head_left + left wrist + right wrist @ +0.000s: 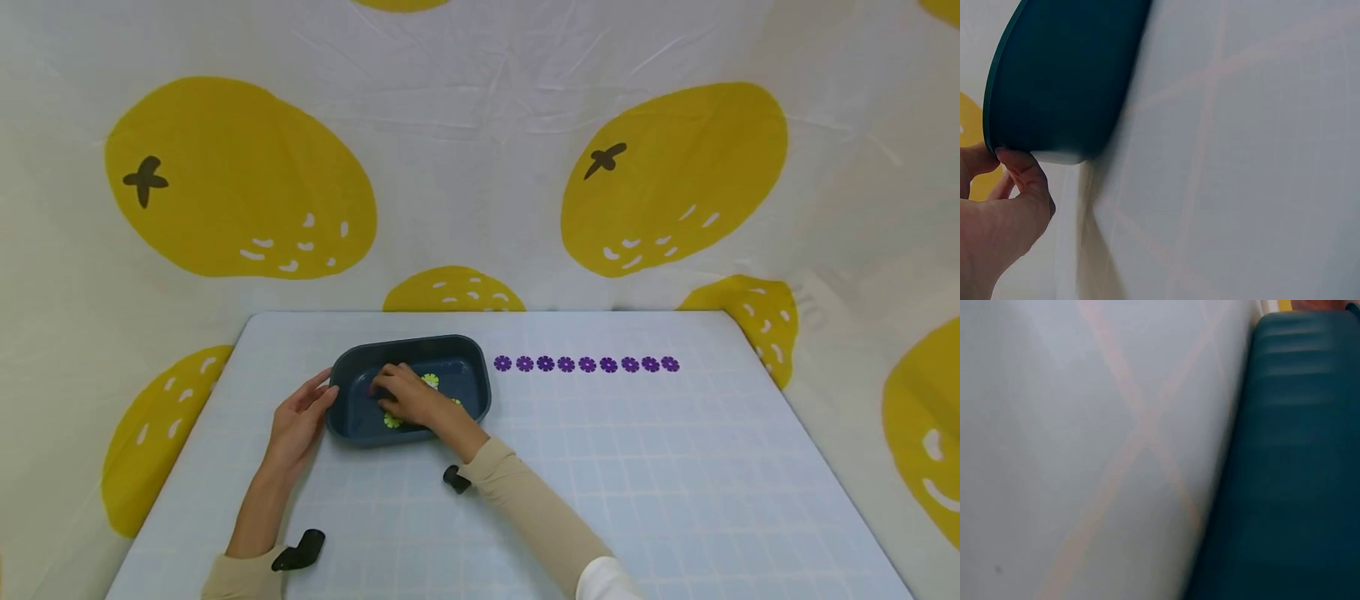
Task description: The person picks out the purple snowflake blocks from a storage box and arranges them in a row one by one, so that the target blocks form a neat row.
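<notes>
A dark blue rectangular tray [474, 400] with rounded corners sits on the table. My left hand [297, 421] holds its left end; in the left wrist view, thumb and fingers pinch the rim of the tray [1063, 81]. Inside the tray is my right hand [408, 394], its fingers bent down toward the bottom. A purple bit [372, 388] shows at those fingertips, but whether they grip it is hidden. Yellow-green flower-shaped pieces lie in the tray, one flower [430, 381] behind the hand and another flower [392, 421] below it. The right wrist view shows only the tray's outer wall [1297, 462].
To the right of the tray, several purple flower pieces [587, 364] lie in a straight, evenly spaced row. A pale blue checked cloth [675, 483] covers the table. Behind it hangs a white sheet [465, 167] with yellow fruit prints. Black wrist mounts [302, 550] stick out from the sleeves.
</notes>
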A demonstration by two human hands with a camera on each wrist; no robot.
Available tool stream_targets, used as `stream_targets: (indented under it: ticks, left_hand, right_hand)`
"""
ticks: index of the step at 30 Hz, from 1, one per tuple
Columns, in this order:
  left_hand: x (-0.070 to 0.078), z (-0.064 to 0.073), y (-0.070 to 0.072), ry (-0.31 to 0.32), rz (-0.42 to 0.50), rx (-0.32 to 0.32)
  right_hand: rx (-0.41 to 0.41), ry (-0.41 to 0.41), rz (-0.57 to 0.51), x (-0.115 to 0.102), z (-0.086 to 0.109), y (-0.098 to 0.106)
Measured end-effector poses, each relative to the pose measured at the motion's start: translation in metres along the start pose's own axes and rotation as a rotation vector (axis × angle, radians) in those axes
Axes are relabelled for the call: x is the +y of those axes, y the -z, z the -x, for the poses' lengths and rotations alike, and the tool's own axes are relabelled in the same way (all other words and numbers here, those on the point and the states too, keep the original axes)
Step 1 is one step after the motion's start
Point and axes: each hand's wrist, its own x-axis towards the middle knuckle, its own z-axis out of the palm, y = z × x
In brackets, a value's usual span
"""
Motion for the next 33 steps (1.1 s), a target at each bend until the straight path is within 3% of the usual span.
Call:
stream_targets:
  ticks: [13, 17, 23, 33]
  left_hand:
    - [0.001, 0.000, 0.001, 0.003, -0.009, 0.012]
    - [0.001, 0.000, 0.001, 0.005, -0.012, 0.012]
    - [0.002, 0.001, 0.000, 0.008, -0.023, 0.015]
    - [0.001, 0.002, 0.000, 0.007, -0.029, 0.014]
  right_hand:
    - [-0.015, 0.026, -0.008, 0.001, -0.001, 0.000]
    - [-0.013, 0.047, -0.056, 0.002, 0.000, 0.000]
    - [0.076, 0.112, -0.166, 0.007, 0.004, 0.005]
    - [0.248, 0.103, -0.280, 0.021, 0.024, 0.020]
